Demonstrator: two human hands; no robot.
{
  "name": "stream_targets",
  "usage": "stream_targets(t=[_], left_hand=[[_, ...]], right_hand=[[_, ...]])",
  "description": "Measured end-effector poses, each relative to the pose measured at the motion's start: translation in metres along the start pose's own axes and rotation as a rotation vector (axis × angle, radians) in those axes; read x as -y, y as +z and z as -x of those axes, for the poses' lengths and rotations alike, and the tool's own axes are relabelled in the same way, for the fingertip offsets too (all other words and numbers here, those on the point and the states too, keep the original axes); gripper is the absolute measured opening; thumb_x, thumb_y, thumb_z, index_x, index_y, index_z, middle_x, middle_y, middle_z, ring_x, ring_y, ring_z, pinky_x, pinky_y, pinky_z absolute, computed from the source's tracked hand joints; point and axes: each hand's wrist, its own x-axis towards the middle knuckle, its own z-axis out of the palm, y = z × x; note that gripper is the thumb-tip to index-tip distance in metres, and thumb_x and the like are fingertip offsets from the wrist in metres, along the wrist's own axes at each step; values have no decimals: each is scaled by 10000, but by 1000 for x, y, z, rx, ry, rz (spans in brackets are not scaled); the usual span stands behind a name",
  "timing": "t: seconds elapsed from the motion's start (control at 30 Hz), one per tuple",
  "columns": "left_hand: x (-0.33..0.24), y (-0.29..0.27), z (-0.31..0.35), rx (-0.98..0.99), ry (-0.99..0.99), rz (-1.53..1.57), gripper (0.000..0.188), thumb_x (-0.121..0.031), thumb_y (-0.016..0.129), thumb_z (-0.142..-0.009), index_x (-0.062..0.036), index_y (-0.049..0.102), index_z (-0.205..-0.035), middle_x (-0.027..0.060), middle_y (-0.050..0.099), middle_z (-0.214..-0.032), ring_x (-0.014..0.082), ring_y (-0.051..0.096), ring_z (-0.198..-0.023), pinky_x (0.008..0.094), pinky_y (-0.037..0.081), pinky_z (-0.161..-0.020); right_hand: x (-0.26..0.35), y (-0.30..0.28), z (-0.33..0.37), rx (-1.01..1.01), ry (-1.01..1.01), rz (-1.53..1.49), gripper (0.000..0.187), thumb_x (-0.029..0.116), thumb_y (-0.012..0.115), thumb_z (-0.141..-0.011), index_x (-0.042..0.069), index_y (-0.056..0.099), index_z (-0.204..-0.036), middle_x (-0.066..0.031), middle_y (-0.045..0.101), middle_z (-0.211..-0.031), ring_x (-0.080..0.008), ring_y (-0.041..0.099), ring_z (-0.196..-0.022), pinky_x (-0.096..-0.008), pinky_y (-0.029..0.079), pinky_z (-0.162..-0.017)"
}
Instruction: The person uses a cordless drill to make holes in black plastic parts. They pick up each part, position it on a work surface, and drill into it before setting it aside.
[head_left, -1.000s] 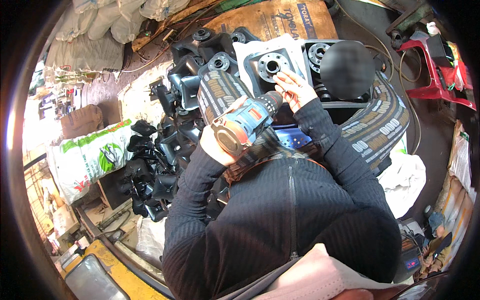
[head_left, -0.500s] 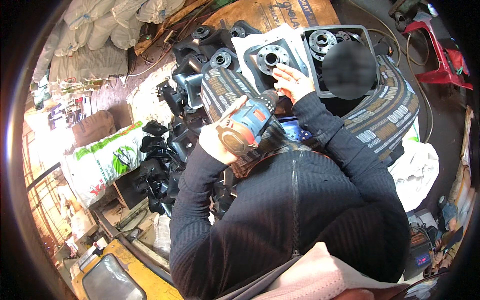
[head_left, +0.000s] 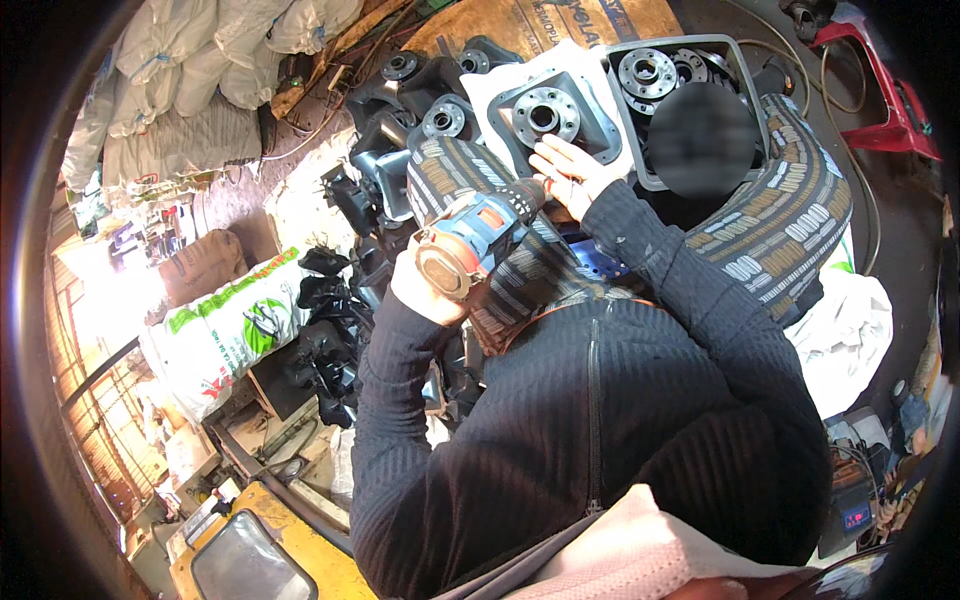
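My left hand is wrapped round a blue and orange cordless drill, its chuck pointing to the upper right. At the chuck's tip is my right hand, some fingers stretched out, thumb and a finger brought together; what they pinch, if anything, is too small to make out. Just beyond the right hand, a round metal flange with a ring of holes sits on a dark square-based part, on a white sheet. Below the drill, a blue dotted object shows partly between my legs.
A grey crate holding several metal flanges stands at the far right, partly blurred. Dark flanged parts and a heap of black pieces lie to the left. Further out are a printed white sack and a red stool.
The drill has shifted slightly left and tilted flatter in my left hand. My right hand has stayed close to its chuck, fingers a little more spread. The view has shifted slightly.
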Motion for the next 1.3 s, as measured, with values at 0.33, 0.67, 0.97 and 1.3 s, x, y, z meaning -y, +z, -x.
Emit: stream_targets(t=[0.33,0.67,0.97,1.3], left_hand=[[19,4,-10,-54,190,-99,301,-104,670,-713,-66,607,-1005,92,634,-940,231,625,-857,345,501,-744],[11,-15,-12,-107,278,-138,345,-101,691,-711,-67,595,-1041,93,618,-995,250,611,-901,357,490,-766],[38,-18,-51,-144,60,71,397,-53,709,-692,-38,580,-1066,104,603,-1024,218,592,-929,332,476,-793],[68,-1,-78,-111,-279,263,507,-193,759,-668,-7,540,-1086,111,627,-1021,205,618,-924,308,486,-825]], right_hand=[[24,18,-4,-98,80,-23,399,68,429,-905,38,370,-1299,-119,426,-1309,-219,416,-1223,-412,442,-918],[24,8,-1,-141,76,-150,388,69,453,-891,40,406,-1275,-132,479,-1246,-244,437,-1203,-426,416,-944],[27,-64,-52,-521,-269,521,241,231,650,-824,30,628,-954,15,568,-706,-55,499,-560,-198,389,-464],[25,-60,-68,-535,-195,909,387,384,710,-742,17,645,-846,-18,625,-750,-74,546,-669,-217,438,-624]])
